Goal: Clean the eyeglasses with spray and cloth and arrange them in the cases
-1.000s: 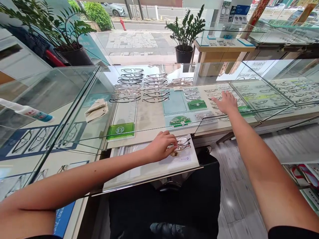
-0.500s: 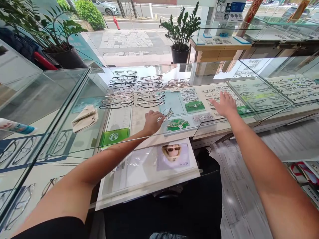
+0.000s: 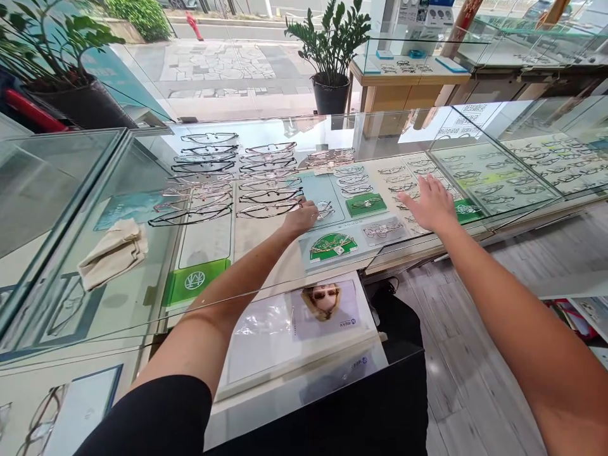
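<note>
My left hand (image 3: pixel 301 216) is closed on a pair of thin-framed glasses (image 3: pixel 325 210), inside the display case over a pale blue mat (image 3: pixel 317 190). My right hand (image 3: pixel 430 204) rests with fingers spread on the glass top toward the right, holding nothing; rows of glasses lie beneath it. Left of my left hand are two columns of glasses (image 3: pixel 268 208). Nearer to me sits a green fan-shaped card (image 3: pixel 332 246) with glasses on it. A green block (image 3: pixel 367 204) with glasses lies between my hands.
A beige cloth (image 3: pixel 114 253) and a green box (image 3: pixel 197 280) are at the left. An open drawer (image 3: pixel 304 367) with a printed photo juts out before me. Glass edges run along the case front. A potted plant (image 3: pixel 331 95) stands behind the case.
My left hand has moved the glasses farther into the case, away from the green fan-shaped card and onto the blue mat. My right hand stays spread. The view has shifted slightly.
</note>
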